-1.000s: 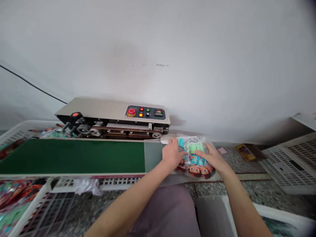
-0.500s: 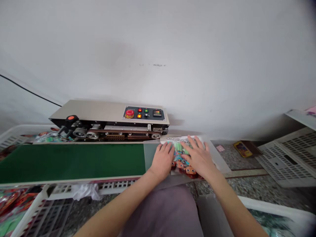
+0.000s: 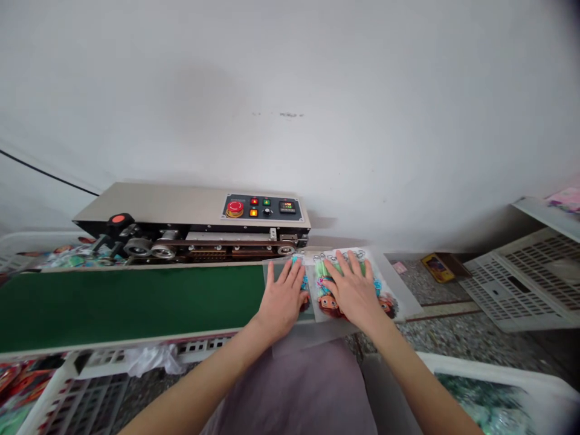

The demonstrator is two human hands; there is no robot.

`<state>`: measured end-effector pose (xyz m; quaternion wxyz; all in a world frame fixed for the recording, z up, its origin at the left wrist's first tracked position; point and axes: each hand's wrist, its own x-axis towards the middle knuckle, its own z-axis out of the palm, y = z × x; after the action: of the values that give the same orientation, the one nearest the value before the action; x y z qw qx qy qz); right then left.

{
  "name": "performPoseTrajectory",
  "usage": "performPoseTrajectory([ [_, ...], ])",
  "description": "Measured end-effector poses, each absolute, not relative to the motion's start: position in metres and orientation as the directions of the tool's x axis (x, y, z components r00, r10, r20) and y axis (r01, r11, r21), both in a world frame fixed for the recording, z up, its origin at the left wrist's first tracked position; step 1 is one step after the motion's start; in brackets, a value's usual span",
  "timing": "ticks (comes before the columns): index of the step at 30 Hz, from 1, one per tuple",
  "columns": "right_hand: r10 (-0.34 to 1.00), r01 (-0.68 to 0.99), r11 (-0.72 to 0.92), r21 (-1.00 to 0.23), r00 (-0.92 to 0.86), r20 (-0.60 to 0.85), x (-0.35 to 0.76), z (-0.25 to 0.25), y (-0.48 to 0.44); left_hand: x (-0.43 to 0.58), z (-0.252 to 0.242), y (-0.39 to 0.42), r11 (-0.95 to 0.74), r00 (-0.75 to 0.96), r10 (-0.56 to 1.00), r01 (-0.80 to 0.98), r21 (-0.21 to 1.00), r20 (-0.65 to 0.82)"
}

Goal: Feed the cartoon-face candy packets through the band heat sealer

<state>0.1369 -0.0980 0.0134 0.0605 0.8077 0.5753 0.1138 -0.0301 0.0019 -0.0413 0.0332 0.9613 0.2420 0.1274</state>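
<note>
My left hand (image 3: 281, 300) lies flat with fingers spread at the right end of the green conveyor belt (image 3: 149, 302), partly covering a clear bag with a character keychain (image 3: 304, 284) in it. My right hand (image 3: 356, 291) rests open, palm down, on several character keychains (image 3: 329, 303) in clear bags; their green straps and metal rings show around the fingers. These lie side by side on a pale sheet (image 3: 401, 296). Just behind the belt stands a bag sealing machine (image 3: 181, 205) with lit buttons and a red stop knob.
White plastic baskets (image 3: 67, 368) stand below and behind the belt at left, with packed goods in them. At right are a grey slatted crate (image 3: 512, 296), a small yellow-and-brown box (image 3: 441, 267) and a white tub (image 3: 534, 386). A white wall rises behind the machine.
My left hand has slid left toward the belt with a bagged keychain under it, and its fingers have spread. My right hand stays on the other bags, which now show more apart.
</note>
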Motion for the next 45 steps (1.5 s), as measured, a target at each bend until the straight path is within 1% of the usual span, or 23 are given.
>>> performPoseTrajectory([
  [6,0.941,0.925,-0.329,0.188,0.305,0.146,0.124,0.012,-0.081,-0.05,-0.032,0.013,-0.849,0.829,0.528,0.508,0.148,0.185],
  [9,0.939,0.934,-0.329,0.138,0.308,0.15,0.118,0.012,-0.075,-0.061,-0.02,0.019,-0.801,0.784,0.599,0.588,0.118,0.161],
  [11,0.938,0.94,-0.324,0.11,0.304,0.167,0.115,0.013,-0.077,-0.06,-0.01,0.019,-0.79,0.773,0.613,0.604,0.104,0.166],
  [15,0.964,0.968,-0.228,0.104,0.21,0.163,0.11,0.018,-0.091,-0.042,-0.001,0.009,-0.868,0.856,0.493,0.47,0.16,0.158],
  [17,0.96,0.959,-0.254,0.122,0.234,0.154,0.109,0.02,-0.096,-0.034,-0.005,0.004,-0.885,0.882,0.451,0.422,0.196,0.14],
  [19,0.943,0.94,-0.313,0.136,0.289,0.166,0.109,0.021,-0.099,-0.03,-0.012,0.002,-0.884,0.884,0.448,0.416,0.214,0.132],
  [20,0.941,0.939,-0.316,0.133,0.292,0.171,0.108,0.02,-0.099,-0.03,-0.016,0.002,-0.882,0.882,0.452,0.419,0.218,0.134],
  [24,0.968,0.973,-0.214,0.086,0.2,0.152,0.105,0.012,-0.101,-0.035,-0.024,0.005,-0.888,0.879,0.445,0.409,0.211,0.168],
  [26,0.965,0.967,-0.236,0.099,0.22,0.145,0.104,0.01,-0.103,-0.036,-0.022,0.007,-0.895,0.879,0.437,0.403,0.192,0.19],
  [29,0.95,0.942,-0.296,0.156,0.275,0.146,0.107,0.011,-0.107,-0.032,-0.016,0.009,-0.907,0.885,0.417,0.392,0.153,0.206],
  [32,0.95,0.934,-0.301,0.191,0.276,0.147,0.111,0.014,-0.11,-0.025,-0.014,0.011,-0.925,0.899,0.378,0.356,0.134,0.22],
  [37,0.947,0.926,-0.316,0.208,0.296,0.122,0.112,0.013,-0.111,-0.022,-0.025,0.014,-0.949,0.94,0.259,0.206,0.237,0.22],
  [40,0.946,0.93,-0.317,0.188,0.296,0.134,0.108,0.012,-0.108,-0.025,-0.029,0.016,-0.938,0.933,0.284,0.222,0.268,0.221],
  [45,0.944,0.939,-0.303,0.164,0.272,0.186,0.104,0.007,-0.105,-0.029,-0.025,0.02,-0.937,0.926,0.299,0.239,0.257,0.231],
])
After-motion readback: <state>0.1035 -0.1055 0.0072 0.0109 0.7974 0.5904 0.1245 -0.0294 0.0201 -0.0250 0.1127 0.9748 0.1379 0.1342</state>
